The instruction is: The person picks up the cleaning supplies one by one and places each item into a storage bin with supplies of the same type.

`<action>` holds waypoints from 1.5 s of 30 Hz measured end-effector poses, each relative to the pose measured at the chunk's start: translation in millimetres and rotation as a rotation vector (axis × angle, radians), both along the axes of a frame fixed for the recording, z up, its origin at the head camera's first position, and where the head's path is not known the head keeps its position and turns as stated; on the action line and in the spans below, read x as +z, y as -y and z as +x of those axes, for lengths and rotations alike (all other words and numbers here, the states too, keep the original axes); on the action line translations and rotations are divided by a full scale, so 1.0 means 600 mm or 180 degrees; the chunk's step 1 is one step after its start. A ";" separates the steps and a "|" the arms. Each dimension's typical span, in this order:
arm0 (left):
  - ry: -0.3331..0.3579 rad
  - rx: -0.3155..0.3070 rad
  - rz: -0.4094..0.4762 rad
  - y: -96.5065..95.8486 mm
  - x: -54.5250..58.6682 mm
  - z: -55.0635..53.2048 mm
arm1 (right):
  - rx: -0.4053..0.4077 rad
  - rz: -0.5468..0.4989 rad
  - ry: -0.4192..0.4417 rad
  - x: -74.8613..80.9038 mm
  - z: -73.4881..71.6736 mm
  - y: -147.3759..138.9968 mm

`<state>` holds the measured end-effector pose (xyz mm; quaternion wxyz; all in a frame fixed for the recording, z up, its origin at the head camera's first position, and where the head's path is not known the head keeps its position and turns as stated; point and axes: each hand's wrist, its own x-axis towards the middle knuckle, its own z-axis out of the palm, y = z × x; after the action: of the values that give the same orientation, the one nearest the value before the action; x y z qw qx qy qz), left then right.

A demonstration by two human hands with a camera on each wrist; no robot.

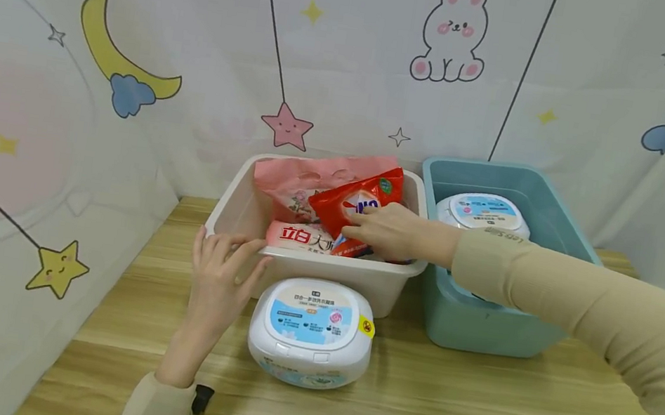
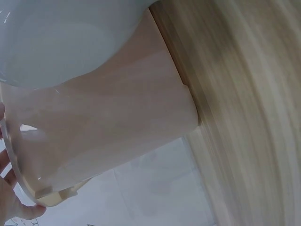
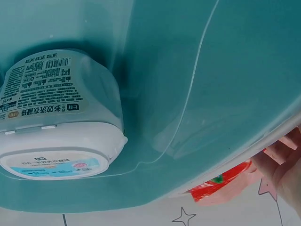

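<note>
In the white bin (image 1: 336, 272) stands a tilted red laundry detergent bag (image 1: 332, 207), and my right hand (image 1: 389, 230) holds it at its lower right side. The thumb's contact is hidden in the head view. My left hand (image 1: 224, 270) grips the bin's front-left rim, fingers curled over the edge. Behind and below the red bag sit a pink bag (image 1: 284, 186) and a pale pink pack (image 1: 297, 234) with red lettering. A white tub (image 1: 311, 332) with a blue-and-white lid label stands before the bin, near my left hand.
At the right, a teal bin (image 1: 488, 328) stands beside the white one, partly behind my right sleeve (image 1: 540, 272). Inside it lies another white tub (image 3: 61, 103). Both bins rest on a wood-grain table (image 1: 438, 407), with a printed curtain (image 1: 350, 82) behind.
</note>
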<state>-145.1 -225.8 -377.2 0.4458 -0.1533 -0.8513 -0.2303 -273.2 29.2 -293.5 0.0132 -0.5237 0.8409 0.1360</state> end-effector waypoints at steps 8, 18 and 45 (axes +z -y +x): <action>0.0048 0.0012 -0.0033 0.002 -0.002 -0.002 | -0.0048 -0.0032 0.0079 -0.001 0.004 -0.003; 0.0032 -0.0007 -0.0017 0.001 0.000 -0.001 | -0.0224 -0.0101 0.0121 0.019 0.021 -0.009; -0.0055 -0.0021 0.0032 -0.004 -0.001 -0.001 | -0.0330 -0.0535 -0.0181 0.065 0.072 -0.053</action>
<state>-145.9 -223.3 -377.8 0.4531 -0.1559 -0.8458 -0.2347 -230.1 60.8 -254.8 -0.0477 -0.4747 0.8753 0.0789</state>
